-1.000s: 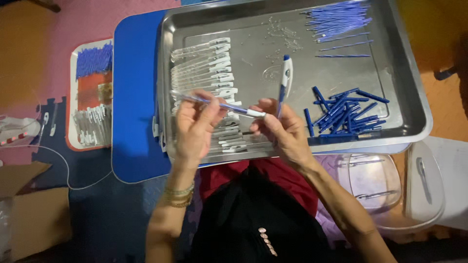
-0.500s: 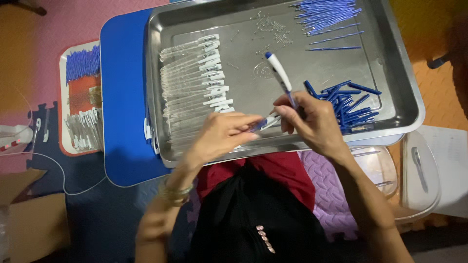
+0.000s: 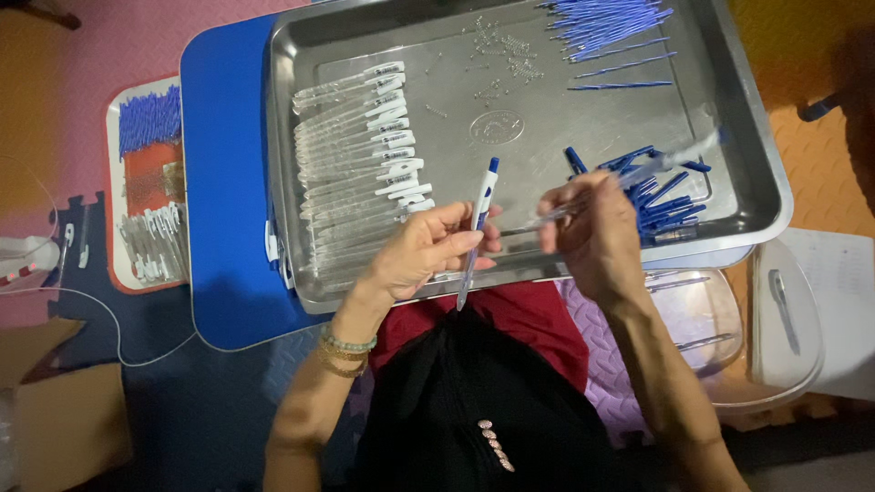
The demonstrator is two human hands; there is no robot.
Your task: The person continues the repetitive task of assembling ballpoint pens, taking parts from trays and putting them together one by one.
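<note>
on the far left, on the floor beside the blue board, a small tray is holding more pen parts, sorted in blue and clear rows. on the board, the big steel tray is carrying a neat row of clear barrels with white clips along its left side, some tiny springs near the top middle, thin blue refills in the top right corner, and a heap of blue caps at the right.

over the near rim of the steel tray, the left hand is holding an assembled white and blue pen almost upright, tip pointing down toward the lap; the fingers are closed around its middle. just beside it, the right hand is pinching a clear barrel, which is lying slanted, its far end pointing up and right over the blue caps. this barrel is blurred, so i cannot tell if a refill is already inside.

to do this step well, i am thinking the left grip should be staying firm but light, so the finished pen is not slipping down to the lap. the right grip should be keeping the barrel steady and low over the tray, so that any small part that is falling is landing in the tray and not on the floor. it is probably better to be working near the middle of the tray, away from the neat barrel row, so the row is not being disturbed by the wrist.

to the right, below the steel tray, clear plastic lids are lying.
</note>
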